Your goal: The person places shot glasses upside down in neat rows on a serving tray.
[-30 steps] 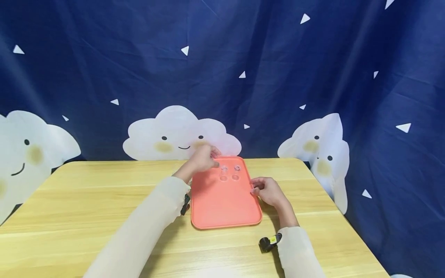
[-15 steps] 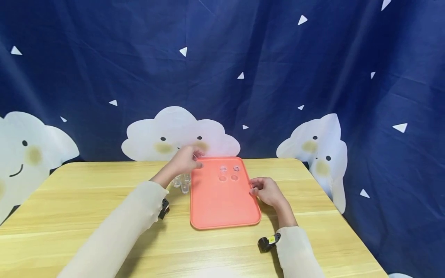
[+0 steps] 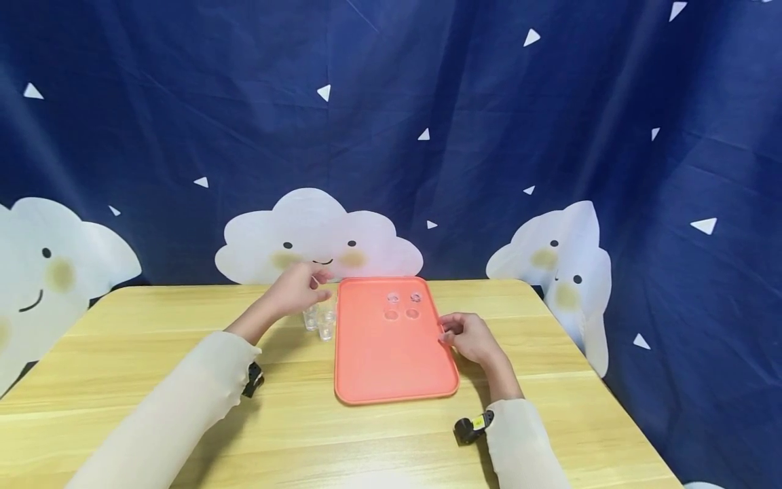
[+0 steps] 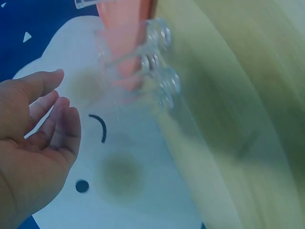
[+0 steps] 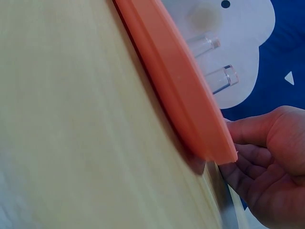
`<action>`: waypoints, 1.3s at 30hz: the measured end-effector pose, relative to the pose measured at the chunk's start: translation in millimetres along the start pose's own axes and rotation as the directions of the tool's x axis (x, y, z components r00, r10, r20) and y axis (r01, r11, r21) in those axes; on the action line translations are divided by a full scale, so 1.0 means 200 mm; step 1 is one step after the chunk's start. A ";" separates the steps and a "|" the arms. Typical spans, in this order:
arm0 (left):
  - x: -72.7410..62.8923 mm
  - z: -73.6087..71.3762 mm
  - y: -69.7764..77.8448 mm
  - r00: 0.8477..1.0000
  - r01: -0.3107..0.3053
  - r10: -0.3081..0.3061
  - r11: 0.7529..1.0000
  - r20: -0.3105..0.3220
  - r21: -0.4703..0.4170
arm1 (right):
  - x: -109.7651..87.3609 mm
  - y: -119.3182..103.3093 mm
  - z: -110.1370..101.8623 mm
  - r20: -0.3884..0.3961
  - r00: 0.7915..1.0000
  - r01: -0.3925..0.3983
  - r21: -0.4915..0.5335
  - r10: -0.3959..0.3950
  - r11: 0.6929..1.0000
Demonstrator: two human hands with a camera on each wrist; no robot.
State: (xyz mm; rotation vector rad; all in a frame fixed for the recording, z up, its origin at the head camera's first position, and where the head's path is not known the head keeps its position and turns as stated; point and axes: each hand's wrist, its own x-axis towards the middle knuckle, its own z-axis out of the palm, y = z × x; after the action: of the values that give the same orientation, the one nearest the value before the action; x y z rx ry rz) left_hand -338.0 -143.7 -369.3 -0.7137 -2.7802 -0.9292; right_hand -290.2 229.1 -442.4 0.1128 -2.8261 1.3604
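An orange-pink tray (image 3: 391, 360) lies on the table. Several small clear glasses (image 3: 413, 314) stand on its far half, in two rows. More clear glasses (image 3: 326, 330) are clustered just left of the tray, partly behind my left hand (image 3: 299, 288). That hand hovers over the cluster with relaxed fingers and nothing between them; in the left wrist view the glasses (image 4: 167, 83) are apart from the fingertips. On the tray's right side, my right hand (image 3: 467, 334) grips the rim. The right wrist view shows its thumb (image 5: 250, 130) on one side of the rim and fingers on the other.
The wooden table (image 3: 153, 380) extends on both sides of the tray and in front of it. Behind its far edge hangs a dark blue curtain (image 3: 379, 136) printed with white clouds and triangles. A black camera (image 3: 470, 429) is worn on the right wrist.
My left hand has moved left from above the tray's far-left part to above the clustered glasses, uncovering some of them. The right hand and the tray stay in place.
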 end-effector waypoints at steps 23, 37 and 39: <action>-0.22 -0.01 -0.24 0.996 0.081 -0.077 0.993 0.041 -0.091 | 0.00 0.00 -0.01 0.010 1.000 -0.006 0.016 0.006 1.000; -0.24 0.05 -0.28 0.981 0.182 -0.172 0.974 0.083 -0.131 | -0.01 -0.01 0.00 0.004 1.000 -0.004 0.014 0.004 1.000; -0.24 0.06 -0.28 0.980 0.187 -0.176 0.972 0.088 -0.139 | -0.01 -0.01 0.00 0.002 1.000 -0.009 0.014 0.009 1.000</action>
State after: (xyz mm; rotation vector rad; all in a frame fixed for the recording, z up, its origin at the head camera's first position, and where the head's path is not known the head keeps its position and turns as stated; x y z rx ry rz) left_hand -322.8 -195.4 -420.9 -0.5282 -2.9049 -1.1749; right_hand -287.2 228.6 -441.1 0.1020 -2.8231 1.3823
